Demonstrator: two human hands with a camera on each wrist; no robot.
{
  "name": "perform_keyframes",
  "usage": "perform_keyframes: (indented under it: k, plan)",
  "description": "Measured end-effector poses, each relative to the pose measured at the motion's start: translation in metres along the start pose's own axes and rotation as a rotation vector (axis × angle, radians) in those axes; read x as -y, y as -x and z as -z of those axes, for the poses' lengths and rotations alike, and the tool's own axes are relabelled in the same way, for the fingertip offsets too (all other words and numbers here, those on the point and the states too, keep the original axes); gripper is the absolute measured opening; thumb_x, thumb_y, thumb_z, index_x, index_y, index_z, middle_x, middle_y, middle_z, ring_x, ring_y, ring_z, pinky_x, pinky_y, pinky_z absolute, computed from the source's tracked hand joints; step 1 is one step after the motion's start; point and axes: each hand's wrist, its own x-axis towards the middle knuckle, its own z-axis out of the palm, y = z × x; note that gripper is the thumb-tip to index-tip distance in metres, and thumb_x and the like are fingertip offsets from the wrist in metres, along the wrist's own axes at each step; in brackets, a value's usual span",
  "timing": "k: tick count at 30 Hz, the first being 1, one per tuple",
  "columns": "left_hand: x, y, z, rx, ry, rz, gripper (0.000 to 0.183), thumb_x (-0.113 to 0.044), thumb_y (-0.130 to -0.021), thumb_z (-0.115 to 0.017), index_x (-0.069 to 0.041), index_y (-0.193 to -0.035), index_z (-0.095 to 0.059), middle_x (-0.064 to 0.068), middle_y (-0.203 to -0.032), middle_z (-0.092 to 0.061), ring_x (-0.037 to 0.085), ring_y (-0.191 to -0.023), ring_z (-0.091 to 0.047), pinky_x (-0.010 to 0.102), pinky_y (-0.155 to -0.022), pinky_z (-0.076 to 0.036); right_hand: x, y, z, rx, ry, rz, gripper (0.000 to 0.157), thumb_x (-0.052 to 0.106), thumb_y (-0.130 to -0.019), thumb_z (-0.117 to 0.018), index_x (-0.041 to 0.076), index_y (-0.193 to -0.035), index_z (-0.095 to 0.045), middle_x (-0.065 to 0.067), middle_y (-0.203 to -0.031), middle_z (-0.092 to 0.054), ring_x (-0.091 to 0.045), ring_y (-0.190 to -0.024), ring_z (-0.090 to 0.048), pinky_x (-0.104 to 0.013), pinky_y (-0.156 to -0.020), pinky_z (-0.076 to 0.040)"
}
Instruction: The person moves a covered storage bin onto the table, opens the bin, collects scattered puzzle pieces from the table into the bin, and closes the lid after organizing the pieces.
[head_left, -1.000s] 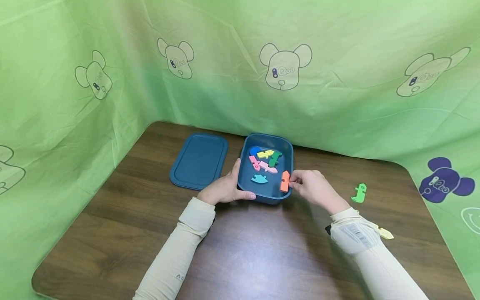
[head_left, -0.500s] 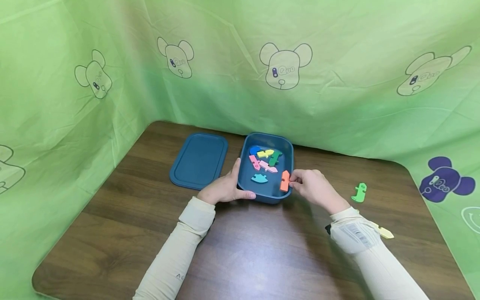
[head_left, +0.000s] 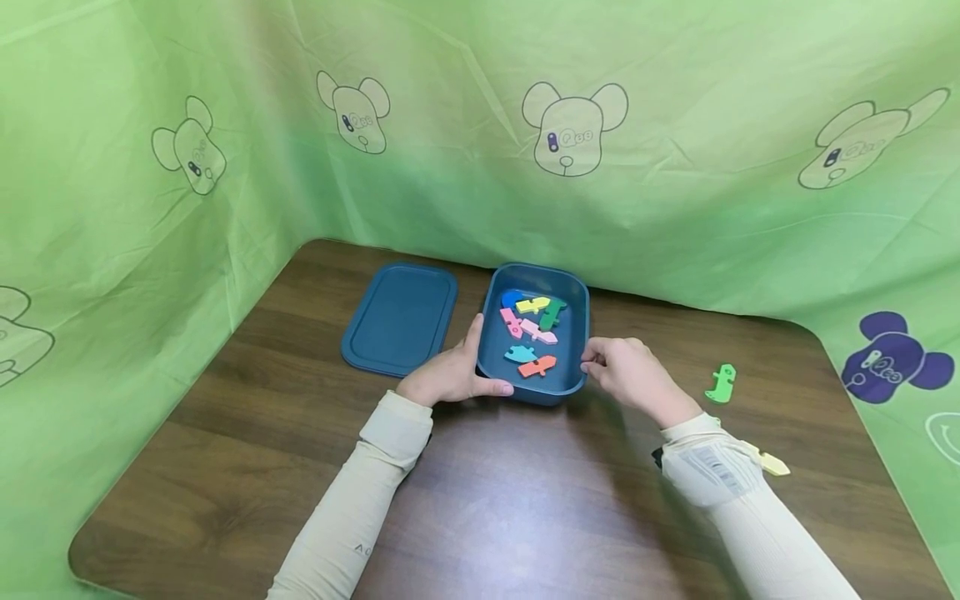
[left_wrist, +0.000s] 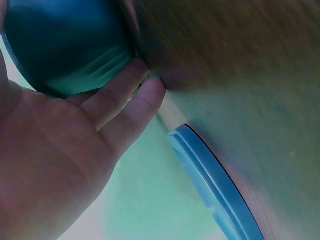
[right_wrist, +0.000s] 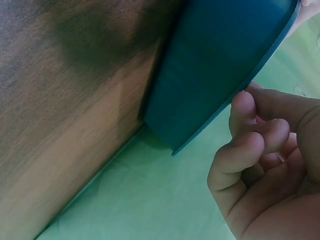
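An open dark blue box (head_left: 588, 333) stands near the back edge of the table. My left hand (head_left: 450, 375) rests against its front left corner, straight fingers along the left wall and thumb over the front. In the left wrist view the fingers (left_wrist: 120, 97) lie against the box's outer side. At the right rim is my right hand (head_left: 626, 375), its fingers curled with no piece between them. Inside lies an orange puzzle piece (head_left: 537, 367) beside a turquoise piece (head_left: 519, 354). Behind them are pink pieces (head_left: 538, 332), a yellow (head_left: 532, 305), a dark green (head_left: 551, 315) and a blue one (head_left: 511, 298).
The blue lid (head_left: 399, 319) lies flat on the table (head_left: 247, 450) left of the box. To the right lies a light green piece (head_left: 722, 383). A pale yellow piece (head_left: 774, 464) is partly hidden by my right sleeve. Green cloth (head_left: 450, 150) hangs behind the table.
My right hand has let go of the orange piece, which has moved from the right rim down onto the box floor beside the turquoise piece. Both hands stay nearly in place.
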Motion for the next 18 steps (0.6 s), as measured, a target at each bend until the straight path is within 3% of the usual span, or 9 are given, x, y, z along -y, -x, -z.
perform_keyframes:
  k: [8, 18]
  plan:
    - [-0.001, -0.001, -0.001, 0.001, -0.003, 0.000, 0.125, -0.069, -0.071, -0.066, -0.021, -0.149, 0.019, 0.012, -0.155, -0.015, 0.026, -0.125, -0.042, 0.039, -0.095, -0.039, -0.010, 0.007, 0.001, -0.045, 0.006, 0.021, 0.005, 0.005, -0.085, -0.068, 0.009, -0.082, -0.067, 0.004, -0.068, -0.059, -0.014, -0.060, -0.051, -0.032, -0.057, -0.043]
    - [0.001, 0.000, -0.002, -0.029, 0.062, -0.064, 0.125, -0.067, -0.070, -0.069, -0.021, -0.150, 0.015, 0.010, -0.153, -0.022, 0.025, -0.123, -0.042, 0.039, -0.092, -0.042, -0.055, 0.036, 0.017, -0.124, 0.047, -0.013, 0.006, 0.007, -0.085, -0.068, 0.009, -0.079, -0.067, 0.005, -0.067, -0.062, -0.014, -0.060, -0.054, -0.037, -0.059, -0.042]
